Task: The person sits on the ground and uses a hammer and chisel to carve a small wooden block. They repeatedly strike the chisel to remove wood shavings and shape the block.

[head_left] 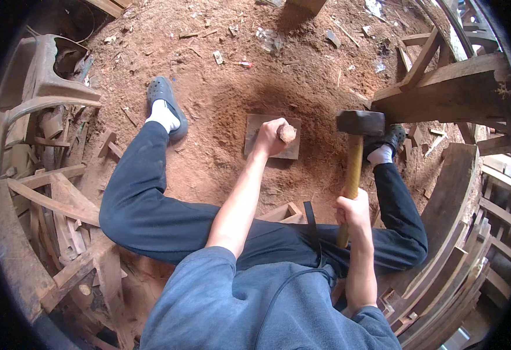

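Note:
My left hand (270,136) is closed round an upright piece of wood whose rounded, rough top end (288,135) faces me; its lower part is hidden by the hand. Below that hand lies a flat square board (254,129) on the sawdust, between my feet. My right hand (353,209) grips a hammer by its yellowish wooden handle (353,163). The hammer's dark, blocky metal head (360,122) is raised to the right of the left hand, apart from the wood.
Sawdust-covered ground (209,87) holds scattered chips and scraps. A heavy timber beam (442,99) lies by my right foot (393,137). Long boards (451,204) are stacked at right. Wooden frame parts (51,169) crowd the left, beyond my left foot (167,105).

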Available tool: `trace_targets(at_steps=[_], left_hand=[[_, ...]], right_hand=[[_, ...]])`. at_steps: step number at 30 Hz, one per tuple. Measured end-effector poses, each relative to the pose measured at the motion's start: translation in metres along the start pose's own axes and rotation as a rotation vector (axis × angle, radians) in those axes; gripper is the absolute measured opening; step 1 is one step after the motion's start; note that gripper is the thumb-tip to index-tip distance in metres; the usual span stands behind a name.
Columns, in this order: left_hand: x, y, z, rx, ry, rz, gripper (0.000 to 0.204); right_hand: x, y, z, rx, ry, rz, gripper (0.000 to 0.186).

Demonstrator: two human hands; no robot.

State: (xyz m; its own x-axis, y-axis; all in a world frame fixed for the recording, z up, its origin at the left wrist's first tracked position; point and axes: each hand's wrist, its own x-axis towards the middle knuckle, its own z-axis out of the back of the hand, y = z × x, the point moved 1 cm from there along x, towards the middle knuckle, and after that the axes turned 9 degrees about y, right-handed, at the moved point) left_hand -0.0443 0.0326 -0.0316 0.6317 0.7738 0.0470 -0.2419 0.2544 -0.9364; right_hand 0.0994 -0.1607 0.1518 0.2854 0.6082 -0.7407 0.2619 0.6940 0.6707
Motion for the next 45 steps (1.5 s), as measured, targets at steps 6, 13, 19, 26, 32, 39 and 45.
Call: trace_targets(at_steps=[6, 13, 19, 26, 32, 39, 45], left_hand=[[-0.002, -0.012, -0.017, 0.178, 0.299, 0.026, 0.024], [-0.008, -0.014, -0.044, 0.303, 0.204, -0.026, 0.025], [-0.005, -0.018, -0.073, 0.452, 0.337, 0.011, 0.023], [-0.002, -0.003, -0.049, 0.266, 0.267, 0.094, 0.029], [0.004, 0.02, 0.015, -0.243, -0.21, 0.206, 0.023], [-0.002, -0.001, 0.02, -0.605, -0.387, 0.145, 0.029], [0.0, -0.024, -0.004, -0.666, -0.164, 0.135, 0.028]], right_hand=[[-0.008, -0.006, 0.021, 0.314, 0.025, -0.043, 0.019], [-0.001, -0.05, 0.037, 0.532, 0.041, -0.207, 0.02], [0.009, -0.08, 0.038, 0.764, 0.125, -0.265, 0.019], [0.021, -0.085, 0.042, 0.852, 0.168, -0.269, 0.019], [0.02, -0.081, 0.039, 0.841, 0.155, -0.258, 0.019], [0.019, -0.081, 0.037, 0.81, 0.186, -0.263, 0.019], [0.019, -0.082, 0.036, 0.799, 0.191, -0.269, 0.017]])
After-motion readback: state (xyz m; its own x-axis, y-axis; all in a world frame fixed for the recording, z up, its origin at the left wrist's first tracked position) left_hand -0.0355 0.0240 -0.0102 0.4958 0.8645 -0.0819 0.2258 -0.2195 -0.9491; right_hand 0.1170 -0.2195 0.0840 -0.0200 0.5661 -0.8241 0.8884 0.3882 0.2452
